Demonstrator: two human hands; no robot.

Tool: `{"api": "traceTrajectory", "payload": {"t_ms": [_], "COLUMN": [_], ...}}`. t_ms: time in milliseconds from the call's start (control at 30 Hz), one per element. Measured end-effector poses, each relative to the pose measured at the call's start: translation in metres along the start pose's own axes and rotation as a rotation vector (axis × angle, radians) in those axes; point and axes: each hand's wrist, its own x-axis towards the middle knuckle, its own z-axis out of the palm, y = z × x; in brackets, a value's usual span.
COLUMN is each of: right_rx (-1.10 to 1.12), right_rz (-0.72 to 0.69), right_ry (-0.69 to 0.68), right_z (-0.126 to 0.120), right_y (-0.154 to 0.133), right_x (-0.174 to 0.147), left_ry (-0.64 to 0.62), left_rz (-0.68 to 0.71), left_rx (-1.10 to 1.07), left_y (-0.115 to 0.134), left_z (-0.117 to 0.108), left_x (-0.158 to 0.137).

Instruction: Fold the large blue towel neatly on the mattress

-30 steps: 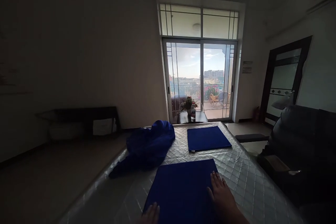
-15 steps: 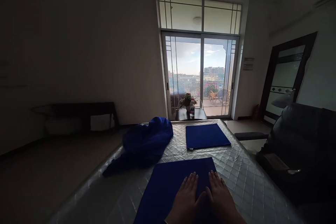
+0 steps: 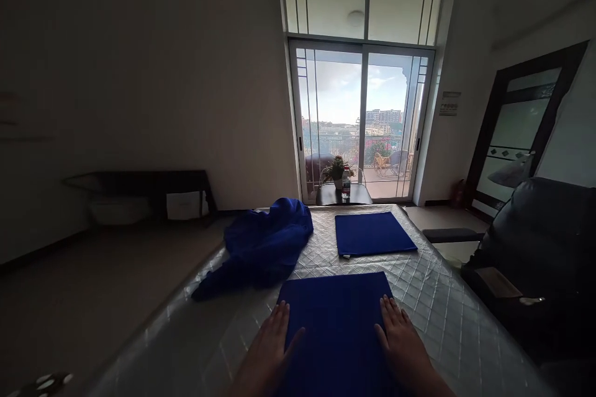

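In front of me a blue folded cloth (image 3: 335,335) lies flat on a silver quilted table cover (image 3: 447,316). My left hand (image 3: 272,335) rests on its left edge, fingers stretched out and thumb apart on the cloth. On the opposite edge lies my right hand (image 3: 400,329), also flat with fingers extended. Neither hand grips anything. Farther back sits a second blue folded cloth (image 3: 375,234), a neat flat rectangle with a small pale tag at its near edge. To its left a crumpled blue cloth (image 3: 267,245) is heaped on the cover.
Beyond the far edge stands a small dark table (image 3: 356,194) with a potted plant (image 3: 336,170) and a bottle (image 3: 346,183). A black armchair (image 3: 540,248) is at the right. Along the left wall is a low dark bench (image 3: 149,183). Sliding glass doors (image 3: 363,118) are behind.
My hands have moved apart, from close together on the cloth to its two side edges. The left hand went left, and the camera view shifted a little.
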Motion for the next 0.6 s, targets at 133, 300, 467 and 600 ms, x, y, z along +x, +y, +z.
{"api": "traceTrajectory", "payload": {"t_ms": [133,300,467,600], "right_rx": [-0.066,-0.122,-0.084,-0.062], "right_rz": [0.023,0.002,-0.005,-0.021], "right_ry": [-0.012,0.016,0.036,0.051], "right_z": [0.002,0.001,-0.013,-0.021], "right_y": [-0.003,-0.005,-0.014,-0.019], "right_x": [0.002,0.006,0.026,0.054], "left_ry": [-0.016,-0.054,0.003,0.000], "left_rz": [-0.010,-0.019,-0.018,-0.024], "left_rx": [-0.013,0.003,0.001,-0.008], "left_y": [0.002,-0.001,-0.006,-0.007], "left_z": [-0.003,-0.002,0.001,0.001], "left_x": [0.003,0.003,0.002,0.001]}}
